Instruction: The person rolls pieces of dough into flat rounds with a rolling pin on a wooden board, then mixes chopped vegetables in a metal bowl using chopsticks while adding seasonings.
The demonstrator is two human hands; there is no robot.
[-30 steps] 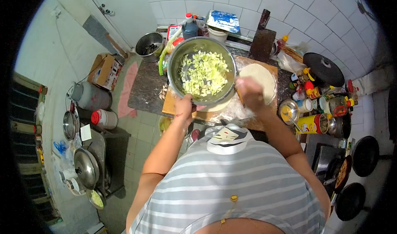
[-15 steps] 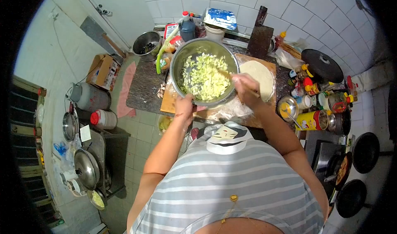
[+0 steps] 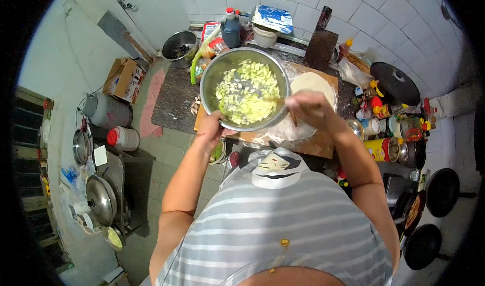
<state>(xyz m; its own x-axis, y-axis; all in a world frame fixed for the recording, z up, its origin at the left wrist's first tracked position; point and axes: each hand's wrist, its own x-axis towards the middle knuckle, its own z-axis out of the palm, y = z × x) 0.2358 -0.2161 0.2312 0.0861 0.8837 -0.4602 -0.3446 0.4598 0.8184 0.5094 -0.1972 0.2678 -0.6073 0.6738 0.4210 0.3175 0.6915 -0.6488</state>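
A large steel bowl [image 3: 206, 81] holds chopped pale-green vegetable [image 3: 250, 107], spread over its bottom with a bare patch near the middle. My left hand [image 3: 209, 126] grips the bowl's rim at its lower left. At the right rim my right hand [image 3: 310, 107], a little blurred, is closed on a wooden stick-like utensil, whose far end reaches into the vegetable. Right of the bowl, behind my right hand, a round flat sheet of dough [image 3: 314, 83] lies on the floured wooden board [image 3: 316, 148].
Behind the bowl stand a dark bottle [image 3: 231, 31] and a white tub [image 3: 265, 35]. A smaller steel bowl [image 3: 180, 47] is at the back left. Seasoning jars, a yellow can [image 3: 377, 148] and a black lid [image 3: 395, 83] crowd the right side. Garlic lies left of the board.
The bowl has shifted slightly left with my left hand. My right hand has moved the utensil through the vegetable, which is now more spread out. The whole view has shifted a little.
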